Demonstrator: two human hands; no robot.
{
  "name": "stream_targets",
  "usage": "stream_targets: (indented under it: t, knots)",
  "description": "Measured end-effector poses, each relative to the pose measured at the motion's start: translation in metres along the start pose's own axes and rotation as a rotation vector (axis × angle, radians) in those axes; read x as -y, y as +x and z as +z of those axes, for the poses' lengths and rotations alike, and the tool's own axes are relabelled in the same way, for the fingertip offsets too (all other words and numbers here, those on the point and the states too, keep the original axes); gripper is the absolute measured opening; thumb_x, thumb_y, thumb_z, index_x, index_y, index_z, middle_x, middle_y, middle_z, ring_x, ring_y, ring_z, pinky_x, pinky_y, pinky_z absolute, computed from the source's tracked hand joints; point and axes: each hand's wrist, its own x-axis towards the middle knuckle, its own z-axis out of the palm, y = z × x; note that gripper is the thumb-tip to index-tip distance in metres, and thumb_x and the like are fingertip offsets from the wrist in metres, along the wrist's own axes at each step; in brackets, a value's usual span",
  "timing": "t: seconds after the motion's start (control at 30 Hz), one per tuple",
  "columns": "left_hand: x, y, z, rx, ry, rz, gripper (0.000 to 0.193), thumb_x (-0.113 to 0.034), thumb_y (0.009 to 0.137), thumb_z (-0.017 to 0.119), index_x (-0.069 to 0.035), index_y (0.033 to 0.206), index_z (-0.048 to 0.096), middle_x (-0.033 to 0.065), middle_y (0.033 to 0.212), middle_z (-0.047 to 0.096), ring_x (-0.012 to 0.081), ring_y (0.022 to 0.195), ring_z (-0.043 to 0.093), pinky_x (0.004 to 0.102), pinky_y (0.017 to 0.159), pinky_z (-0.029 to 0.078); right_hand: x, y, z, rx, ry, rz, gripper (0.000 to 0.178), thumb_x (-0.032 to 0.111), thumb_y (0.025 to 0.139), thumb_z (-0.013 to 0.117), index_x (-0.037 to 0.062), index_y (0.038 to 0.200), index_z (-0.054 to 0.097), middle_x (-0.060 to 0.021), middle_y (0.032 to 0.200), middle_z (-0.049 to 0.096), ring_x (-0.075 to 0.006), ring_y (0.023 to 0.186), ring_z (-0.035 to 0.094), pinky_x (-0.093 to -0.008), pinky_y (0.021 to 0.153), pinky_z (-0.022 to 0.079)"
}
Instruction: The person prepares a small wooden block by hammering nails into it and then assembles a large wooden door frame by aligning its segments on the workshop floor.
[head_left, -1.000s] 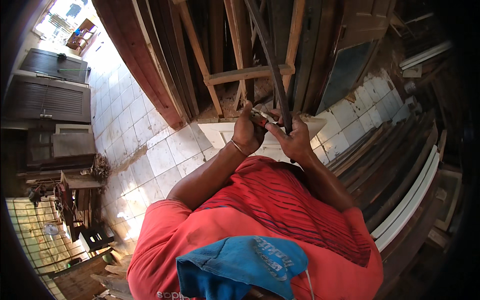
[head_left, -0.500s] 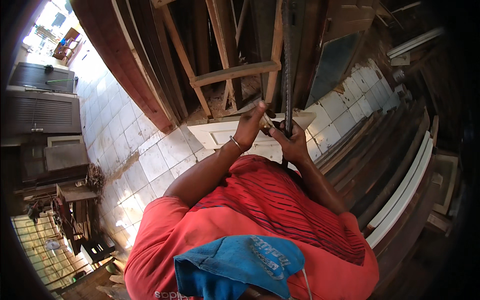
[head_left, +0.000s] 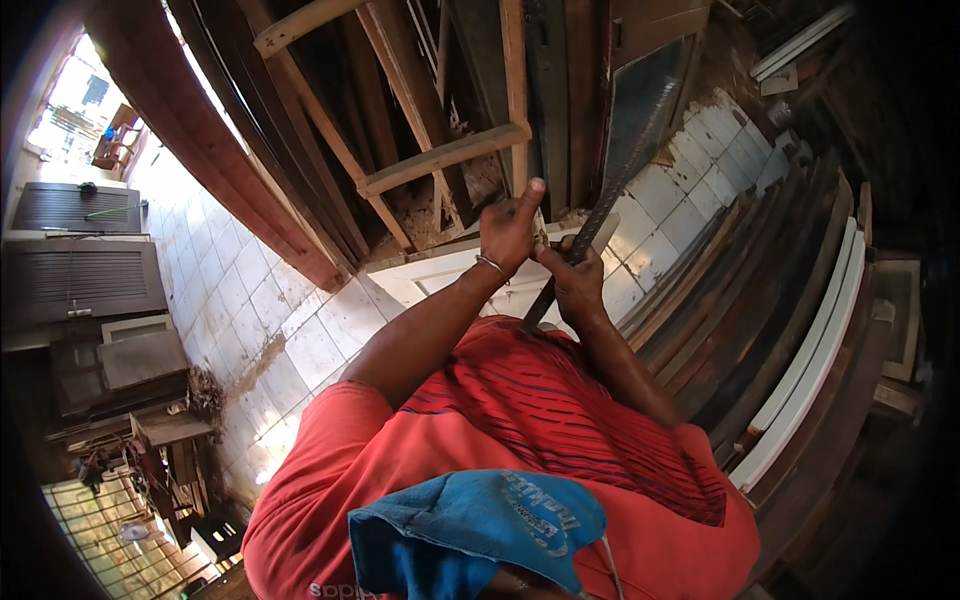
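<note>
Over on the left, a white tiled floor (head_left: 240, 300) runs back toward the daylight, with dark shuttered panels (head_left: 80, 280) lying beside it. Next to that a long reddish plank (head_left: 210, 150) leans at a slant, and then a bare wooden frame (head_left: 440, 160) with a cross-rail stands among other stacked timber.

In the middle, the person in a red shirt has both arms raised. The left hand (head_left: 510, 225), a thin bangle at the wrist, is curled with the thumb sticking up; it sits just beside the top of a white panel (head_left: 440, 280), though I cannot tell what it grips, if anything. Right next to it, the right hand (head_left: 575, 285) is clenched around a long dark metal bar (head_left: 625, 165). The bar passes through that fist on a diagonal, its longer part rising up and to the right, a short end poking out below.

Further right, dark boards and a white moulding strip (head_left: 810, 350) lean stacked together.
</note>
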Motion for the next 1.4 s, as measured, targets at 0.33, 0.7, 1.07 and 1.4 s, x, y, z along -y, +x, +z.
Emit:
stream_targets:
  t: [0.33, 0.7, 1.07, 1.4]
  knots:
    - [-0.037, -0.01, 0.008, 0.339, -0.454, 0.067, 0.055, -0.051, 0.082, 0.069, 0.003, 0.086, 0.065, 0.0067, 0.073, 0.064, 0.0088, 0.067, 0.057, 0.0255, 0.059, 0.047, 0.036, 0.015, -0.023, 0.116, 0.57, -0.008, 0.024, 0.005, 0.083, 0.07, 0.0072, 0.094, 0.049, -0.0055, 0.092, 0.059, -0.0165, 0.083, 0.063, -0.0303, 0.079, 0.052]
    - [-0.027, -0.012, 0.028, 0.229, -0.117, -0.14, 0.056, -0.05, 0.078, 0.072, 0.006, 0.083, 0.068, 0.0086, 0.067, 0.066, 0.0133, 0.062, 0.061, 0.0278, 0.058, 0.049, 0.009, 0.012, -0.051, 0.171, 0.35, 0.045, 0.022, 0.006, 0.084, 0.066, 0.0036, 0.094, 0.047, -0.0091, 0.094, 0.058, -0.02, 0.088, 0.063, -0.0387, 0.09, 0.052]
    - [-0.005, -0.021, 0.013, 0.311, -0.121, -0.124, 0.052, -0.041, 0.074, 0.08, 0.003, 0.095, 0.063, 0.0078, 0.076, 0.065, 0.0108, 0.069, 0.059, 0.0272, 0.06, 0.049, 0.005, 0.01, -0.034, 0.207, 0.28, 0.179, 0.022, 0.007, 0.078, 0.074, -0.0056, 0.091, 0.062, -0.0113, 0.083, 0.066, -0.018, 0.077, 0.064, -0.0303, 0.076, 0.052]
    - [0.0, -0.028, -0.023, 0.478, 0.008, -0.109, 0.045, -0.037, 0.074, 0.08, 0.004, 0.09, 0.069, 0.008, 0.077, 0.068, 0.0121, 0.072, 0.061, 0.0265, 0.068, 0.048, -0.006, 0.017, -0.047, 0.197, 0.185, 0.211, 0.021, 0.013, 0.077, 0.074, 0.002, 0.082, 0.058, -0.0068, 0.074, 0.061, -0.0157, 0.066, 0.059, -0.03, 0.065, 0.05]
